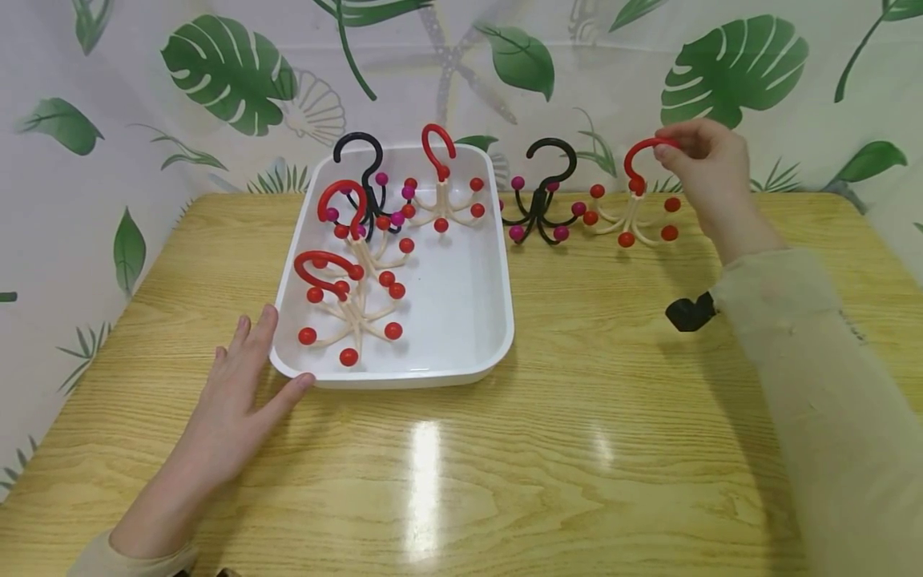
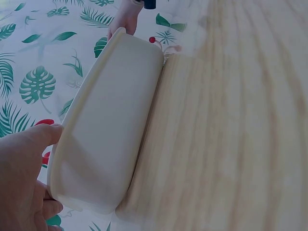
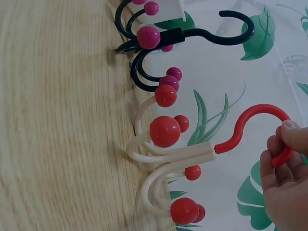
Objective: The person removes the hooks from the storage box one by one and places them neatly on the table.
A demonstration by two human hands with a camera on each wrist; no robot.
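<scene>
The right hand pinches the red hook of a cream hanger between thumb and fingers; that hanger, tipped with red balls, stands upright near the far edge of the wooden table. The left hand is spread wide, fingers nearly straight, touching the near-left corner of the white tray. A black hanger with magenta balls takes up the narrow room between tray and held hanger. Inside the tray, 3 more cream hangers and 1 other black hanger crowd the left and far parts, while white floor shows toward the near-right corner. Broad wood stretches from the tray's near rim toward the person. Leaf-print cloth rises behind.
</scene>
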